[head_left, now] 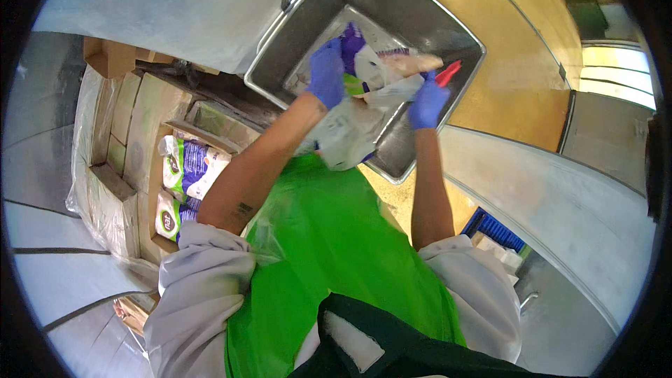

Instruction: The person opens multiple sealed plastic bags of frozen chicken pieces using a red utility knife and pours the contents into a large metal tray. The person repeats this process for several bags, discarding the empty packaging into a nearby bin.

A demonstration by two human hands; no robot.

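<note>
Evidently my left grip (pixel 326 73) is pinching the printed plastic bag (pixel 366 66) toward its ten o'clock edge, while my right grip (pixel 429 105) is closed round a red handle (pixel 449 73) at two o'clock (any blade is lost to view). The bag is over the metal tub (pixel 423 10), twelve o'clock from my green apron (pixel 329 238). I judge the film light, limp and slick, best gathered at a bunched fold; the pale piece (pixel 413 64) at its one o'clock side looks soft, heavier and slippery, wanting support underneath. Count: one tub, one handle, one pale piece, at least two packages (pixel 192 166) at nine o'clock; overlapping film hides whether I have one bag or two.
</note>
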